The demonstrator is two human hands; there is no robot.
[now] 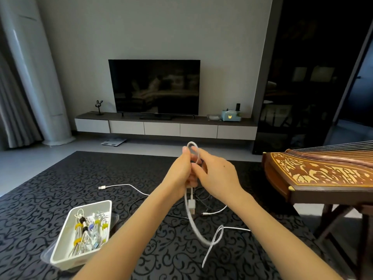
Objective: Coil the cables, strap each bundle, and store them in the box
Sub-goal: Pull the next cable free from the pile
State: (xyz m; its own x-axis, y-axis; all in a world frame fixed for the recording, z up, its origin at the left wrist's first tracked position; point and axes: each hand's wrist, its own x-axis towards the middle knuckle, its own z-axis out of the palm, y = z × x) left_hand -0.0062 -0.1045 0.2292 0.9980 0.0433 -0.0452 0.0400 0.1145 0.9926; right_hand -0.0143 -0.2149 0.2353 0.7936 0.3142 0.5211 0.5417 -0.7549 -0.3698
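In mid-frame, your left hand (181,168) gripped the white USB cable (191,206) in a curled fist while your right hand (218,175) pinched its loop, the tail dangling over the black patterned cloth (161,259), right of the lower-left white box (66,260) holding strapped bundles (88,229).

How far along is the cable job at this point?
Done: several strapped bundles lie in the box. In hand: the left hand and right hand hold a half-coiled white cable, its tail hanging, with no strap visible. Left: at least one loose cable and a second one lie uncoiled on the table.
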